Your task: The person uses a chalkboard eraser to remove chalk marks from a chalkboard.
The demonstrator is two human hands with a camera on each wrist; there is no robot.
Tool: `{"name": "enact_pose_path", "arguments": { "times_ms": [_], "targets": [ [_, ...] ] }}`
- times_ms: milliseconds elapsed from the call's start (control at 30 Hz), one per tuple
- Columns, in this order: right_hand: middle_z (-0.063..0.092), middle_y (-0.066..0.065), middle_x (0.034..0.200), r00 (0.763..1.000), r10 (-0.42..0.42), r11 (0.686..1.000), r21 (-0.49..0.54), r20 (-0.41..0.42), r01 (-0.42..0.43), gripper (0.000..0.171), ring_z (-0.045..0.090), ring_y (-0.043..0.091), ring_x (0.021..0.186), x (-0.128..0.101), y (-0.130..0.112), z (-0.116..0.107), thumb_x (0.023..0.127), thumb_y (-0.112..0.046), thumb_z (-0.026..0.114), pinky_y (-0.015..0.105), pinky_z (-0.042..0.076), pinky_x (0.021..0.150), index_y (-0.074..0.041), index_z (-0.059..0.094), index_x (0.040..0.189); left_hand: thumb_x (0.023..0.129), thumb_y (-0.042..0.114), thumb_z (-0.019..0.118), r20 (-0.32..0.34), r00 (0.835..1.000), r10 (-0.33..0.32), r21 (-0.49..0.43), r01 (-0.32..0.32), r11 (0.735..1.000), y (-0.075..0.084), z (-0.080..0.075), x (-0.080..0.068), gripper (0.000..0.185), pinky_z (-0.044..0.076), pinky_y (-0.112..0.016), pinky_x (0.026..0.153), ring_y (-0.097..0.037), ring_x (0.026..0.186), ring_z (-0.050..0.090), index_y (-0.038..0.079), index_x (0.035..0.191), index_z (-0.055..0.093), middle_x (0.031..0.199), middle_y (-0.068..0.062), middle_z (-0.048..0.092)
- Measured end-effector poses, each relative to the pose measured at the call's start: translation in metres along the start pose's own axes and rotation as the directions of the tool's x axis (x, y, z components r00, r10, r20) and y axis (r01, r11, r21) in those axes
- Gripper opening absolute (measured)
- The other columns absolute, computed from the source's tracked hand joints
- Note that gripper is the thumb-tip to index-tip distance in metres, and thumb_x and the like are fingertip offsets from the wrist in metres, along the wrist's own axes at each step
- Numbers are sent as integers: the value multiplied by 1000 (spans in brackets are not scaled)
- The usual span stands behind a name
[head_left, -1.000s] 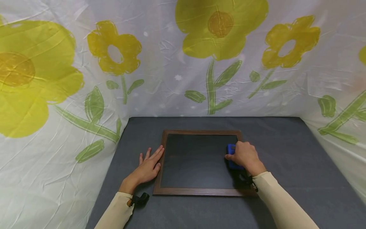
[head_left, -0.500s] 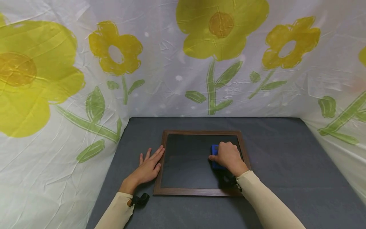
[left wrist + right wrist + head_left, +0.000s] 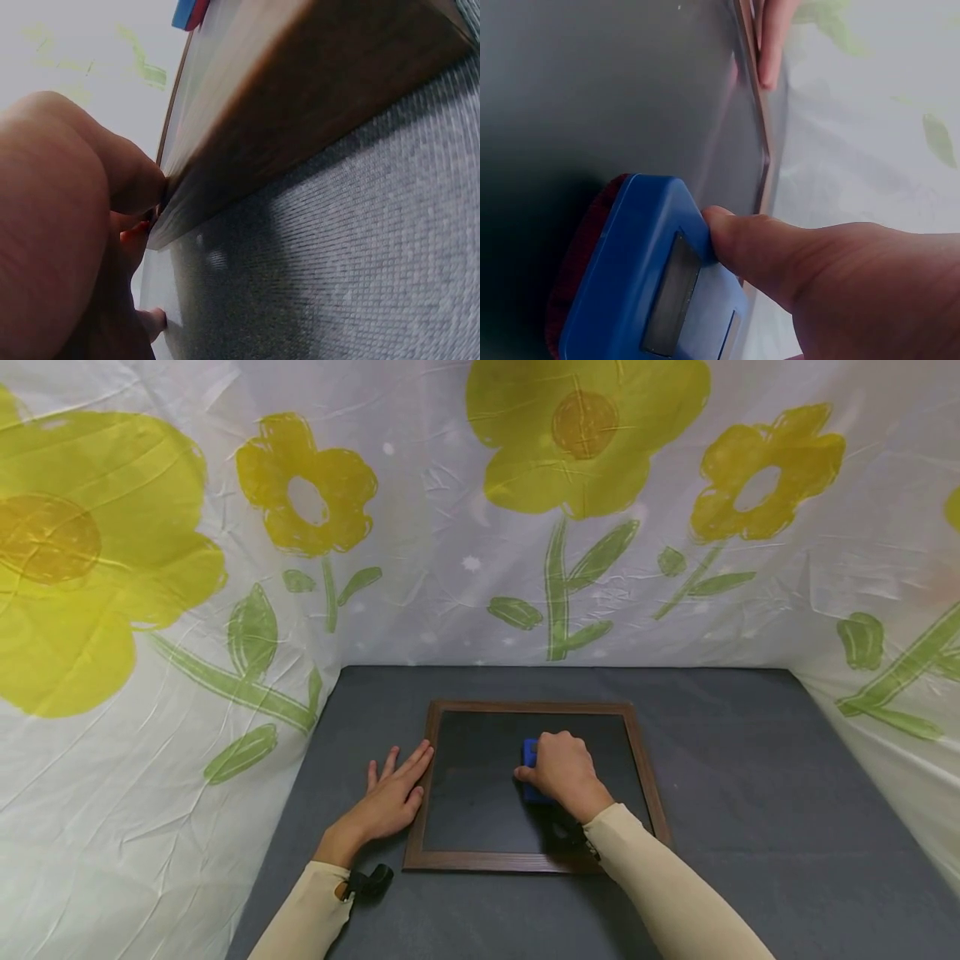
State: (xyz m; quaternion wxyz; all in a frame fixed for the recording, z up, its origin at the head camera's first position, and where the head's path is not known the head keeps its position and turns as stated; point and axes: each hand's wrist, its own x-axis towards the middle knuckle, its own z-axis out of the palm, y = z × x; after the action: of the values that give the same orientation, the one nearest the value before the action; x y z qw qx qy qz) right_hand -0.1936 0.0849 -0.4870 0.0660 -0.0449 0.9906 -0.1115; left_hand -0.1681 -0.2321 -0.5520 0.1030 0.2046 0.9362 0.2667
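A blackboard [image 3: 472, 802] in a brown wooden frame lies flat on the dark grey cloth. My right hand [image 3: 564, 770] grips a blue board eraser [image 3: 630, 255] over the middle of the board. In the right wrist view, the thumb presses the eraser's side, and its dark red felt pad [image 3: 581, 262] faces the black surface. My left hand [image 3: 386, 802] lies with fingers spread and straight at the frame's left side, fingertips on the wood. Seen from the left wrist, the thumb touches the wooden frame edge [image 3: 247, 112] close by.
The grey cloth-covered table [image 3: 750, 793] reaches beyond the board on all sides. A white curtain [image 3: 435, 568] with yellow flowers hangs behind and along both sides. Black wrist straps with small cameras [image 3: 371, 882] sit at the sleeve ends.
My right hand has slid the eraser leftward, from the board's right side to its middle. The left hand keeps its place at the frame.
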Motion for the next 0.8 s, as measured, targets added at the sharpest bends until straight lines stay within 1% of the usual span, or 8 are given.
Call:
{"name": "enact_pose_path", "arguments": {
  "times_ms": [267,500,800],
  "targets": [
    [74,17,91,999,-34,999,-27,6,34,64,74,30,72,4,-25,6,90,-57,87,45,65,61,1,78,117,113,12,51,-2,1000,2,-1,-2,1000,0,0,0,69,-8,-86,121,-56,167,-1,11,176,24,185,-6,13],
    [74,15,89,998,-65,996,-58,4,65,63,74,28,72,7,-44,11,91,-59,85,44,65,60,-1,80,113,113,12,49,5,1000,0,2,0,1000,0,1,1,68,-8,-86,122,-55,167,-2,11,176,23,186,-6,12],
    [77,15,90,995,-92,993,-67,24,93,64,77,28,72,8,-67,14,92,-60,83,43,66,61,-1,80,117,114,12,49,14,1000,-10,7,10,1000,1,0,1,69,-8,-86,121,-55,167,-3,13,177,21,186,-5,11]
  ]
}}
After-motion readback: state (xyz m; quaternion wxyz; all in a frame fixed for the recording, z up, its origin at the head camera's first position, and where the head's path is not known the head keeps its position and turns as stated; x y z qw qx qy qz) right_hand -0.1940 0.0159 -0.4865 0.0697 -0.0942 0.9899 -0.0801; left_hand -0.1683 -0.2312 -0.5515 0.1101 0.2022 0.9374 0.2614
